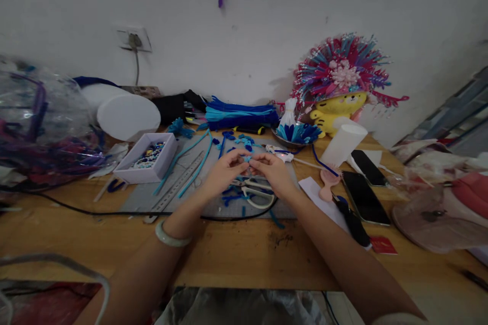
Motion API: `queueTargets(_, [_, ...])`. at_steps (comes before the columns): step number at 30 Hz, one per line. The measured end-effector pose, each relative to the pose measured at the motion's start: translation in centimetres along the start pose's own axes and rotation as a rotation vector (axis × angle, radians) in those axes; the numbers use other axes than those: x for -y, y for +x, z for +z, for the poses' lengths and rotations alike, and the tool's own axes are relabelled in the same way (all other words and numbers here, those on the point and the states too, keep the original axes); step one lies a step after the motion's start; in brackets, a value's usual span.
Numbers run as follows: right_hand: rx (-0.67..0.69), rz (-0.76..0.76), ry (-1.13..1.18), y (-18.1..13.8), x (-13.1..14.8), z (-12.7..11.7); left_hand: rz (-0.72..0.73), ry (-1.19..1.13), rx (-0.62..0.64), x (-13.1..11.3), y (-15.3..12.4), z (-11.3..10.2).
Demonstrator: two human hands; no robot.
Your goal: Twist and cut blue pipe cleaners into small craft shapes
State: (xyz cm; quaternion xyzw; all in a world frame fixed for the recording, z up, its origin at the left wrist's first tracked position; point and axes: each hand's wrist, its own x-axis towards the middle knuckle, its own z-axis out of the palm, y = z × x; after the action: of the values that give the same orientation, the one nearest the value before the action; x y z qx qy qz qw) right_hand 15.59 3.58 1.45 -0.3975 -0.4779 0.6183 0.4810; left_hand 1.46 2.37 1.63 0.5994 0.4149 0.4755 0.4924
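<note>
My left hand and my right hand meet above the grey cutting mat. Between their closed fingertips is a small light-blue pipe cleaner piece, mostly covered by the fingers. White-handled scissors lie on the mat just below the hands. Dark-blue fuzzy pieces are scattered beside the scissors. Beyond the fingertips are more blue fuzzy shapes and a white glue gun with a small red light. To the left, a metal ruler rests between light-blue pipe cleaners.
A white box of beads stands left; a bundle of blue pipe cleaners lies by the wall. At right are a bowl of blue pieces, a white cylinder, a pink brush and phones. A black cable crosses the front.
</note>
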Motion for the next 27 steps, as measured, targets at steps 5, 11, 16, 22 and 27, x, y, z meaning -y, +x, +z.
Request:
queueTargets(5, [0.056,0.094,0.115,-0.1,0.1,-0.1,-0.005,-0.032,0.000,0.4,0.2,-0.2])
queueTargets(11, [0.089,0.155,0.101,-0.1,0.4,-0.3,0.067,0.141,-0.046,0.5,0.4,-0.2])
queueTargets(16, [0.107,0.226,0.066,-0.2,0.6,-0.2,0.262,0.409,-0.066,0.3,0.4,-0.8])
queueTargets(22, [0.085,0.228,0.023,-0.2,0.4,0.0,0.206,0.471,0.052,0.8,0.4,-1.1])
queueTargets(27, [0.040,0.239,-0.026,-0.2,0.4,0.4,0.194,0.464,-0.009,1.1,0.4,-0.8])
